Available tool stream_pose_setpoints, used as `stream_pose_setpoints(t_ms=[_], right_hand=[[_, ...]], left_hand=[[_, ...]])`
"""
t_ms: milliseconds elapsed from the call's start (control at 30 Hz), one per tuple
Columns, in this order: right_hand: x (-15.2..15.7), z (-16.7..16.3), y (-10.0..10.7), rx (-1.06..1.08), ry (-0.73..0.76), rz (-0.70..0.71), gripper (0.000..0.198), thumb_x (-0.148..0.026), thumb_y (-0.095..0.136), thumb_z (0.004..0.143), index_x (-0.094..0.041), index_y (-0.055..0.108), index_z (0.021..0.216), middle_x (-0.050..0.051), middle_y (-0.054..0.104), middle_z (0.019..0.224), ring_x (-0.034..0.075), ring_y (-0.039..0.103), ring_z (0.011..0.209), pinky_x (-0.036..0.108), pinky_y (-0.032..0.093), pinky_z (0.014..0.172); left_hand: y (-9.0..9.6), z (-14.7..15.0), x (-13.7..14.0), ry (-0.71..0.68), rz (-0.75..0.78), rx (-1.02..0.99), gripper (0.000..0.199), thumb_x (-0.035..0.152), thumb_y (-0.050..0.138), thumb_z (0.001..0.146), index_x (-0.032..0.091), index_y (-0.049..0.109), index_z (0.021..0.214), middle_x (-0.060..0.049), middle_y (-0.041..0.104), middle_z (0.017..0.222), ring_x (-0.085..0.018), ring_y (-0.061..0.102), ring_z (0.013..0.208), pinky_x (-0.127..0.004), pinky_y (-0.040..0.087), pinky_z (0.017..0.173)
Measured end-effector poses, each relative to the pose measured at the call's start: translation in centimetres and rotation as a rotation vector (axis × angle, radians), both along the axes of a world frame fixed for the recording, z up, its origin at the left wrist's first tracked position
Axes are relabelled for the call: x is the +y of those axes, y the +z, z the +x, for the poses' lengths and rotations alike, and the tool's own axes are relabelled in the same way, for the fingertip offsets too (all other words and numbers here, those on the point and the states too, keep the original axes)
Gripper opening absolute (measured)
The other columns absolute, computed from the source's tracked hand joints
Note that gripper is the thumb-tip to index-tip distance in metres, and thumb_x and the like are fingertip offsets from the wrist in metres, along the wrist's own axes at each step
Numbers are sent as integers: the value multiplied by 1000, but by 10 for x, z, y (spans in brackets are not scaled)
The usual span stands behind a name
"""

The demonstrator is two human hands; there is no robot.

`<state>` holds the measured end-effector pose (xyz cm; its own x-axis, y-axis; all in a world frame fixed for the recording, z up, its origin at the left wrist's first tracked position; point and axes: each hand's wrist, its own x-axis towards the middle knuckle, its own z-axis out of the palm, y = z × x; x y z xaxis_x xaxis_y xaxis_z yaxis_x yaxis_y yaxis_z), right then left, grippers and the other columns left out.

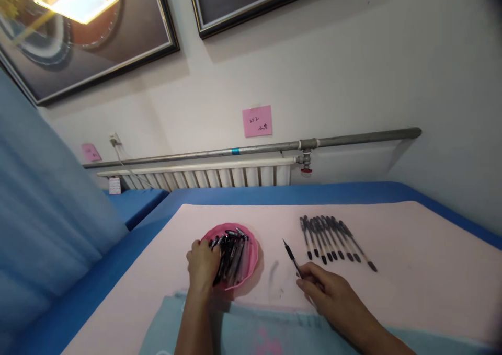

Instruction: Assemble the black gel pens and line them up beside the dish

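My right hand [329, 295] grips a pen [291, 254] by its rear part. The pen has no cap, and its bare tip points up and away to the left. My left hand [203, 263] is at the left side of a round pink basket [254, 261] with a wavy rim. Its fingers curl in over the rim among the loose black pens and caps [234, 255], and what they pinch is hidden. Right of the basket, several capped pens [331, 240] lie side by side in a slanting row on the pale pink sheet [415, 287].
Light blue cloth [243, 326] covers the near edge. The bed's blue border [282, 194] runs along the far side, before a white radiator [235, 176] and a metal pipe [353, 138]. A blue curtain [50, 203] hangs at left. A pink note [257, 121] is on the wall.
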<state>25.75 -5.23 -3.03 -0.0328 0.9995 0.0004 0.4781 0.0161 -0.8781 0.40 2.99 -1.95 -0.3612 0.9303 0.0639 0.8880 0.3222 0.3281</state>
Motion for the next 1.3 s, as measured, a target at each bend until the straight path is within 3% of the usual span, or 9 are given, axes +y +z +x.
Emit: stream_pose_setpoints(t_ms=[233,467,633,733,900,1100,1300], right_hand=[[8,2,-15,0,5,-8,13,-34,47,75,-23,49,70,-7,44,50,13,44,48,24,34,49],[7,-3,-15,-19,30,11,15,-34,45,78,-23,55,79,-6,44,51,13,45,49,24,36,49],[7,-3,-14,-26,30,24,14,-32,44,79,-22,54,76,-6,43,50,13,44,48,24,36,49],[8,-3,-12,-25,31,24,13,-29,44,78,-22,55,77,-6,43,50,13,44,48,23,35,49],[6,-3,-13,-8,27,48,12,-28,45,79,-21,54,76,-6,43,53,12,44,51,23,35,50],[7,-2,-14,-14,36,22,9,-26,45,79,-22,54,78,-6,43,54,12,43,50,22,35,49],[6,-2,-15,6,35,27,9,-26,45,79,-21,53,76,-6,41,55,11,42,51,21,34,48]], left_hand=[[0,21,-1,-187,9,-58,28,24,41,83,13,62,99,-13,62,103,-21,58,96,-28,39,82],[-3,33,-4,-249,49,-119,26,20,41,84,15,61,100,-10,63,101,-18,58,93,-25,39,78],[6,39,-11,-287,119,-88,24,16,41,80,16,62,92,-9,63,95,-19,56,91,-26,38,77],[12,43,-14,-395,32,-55,27,10,40,76,20,64,85,-5,66,90,-17,58,86,-27,38,74],[7,52,-16,-470,-138,71,28,11,45,72,24,65,85,-4,68,95,-22,57,96,-36,34,83],[-2,63,-14,-490,-163,93,25,23,54,70,24,63,93,-6,65,104,-26,53,104,-44,26,93],[-3,67,-12,-475,-135,117,25,18,50,72,21,64,92,-7,66,102,-26,54,103,-42,29,90]])
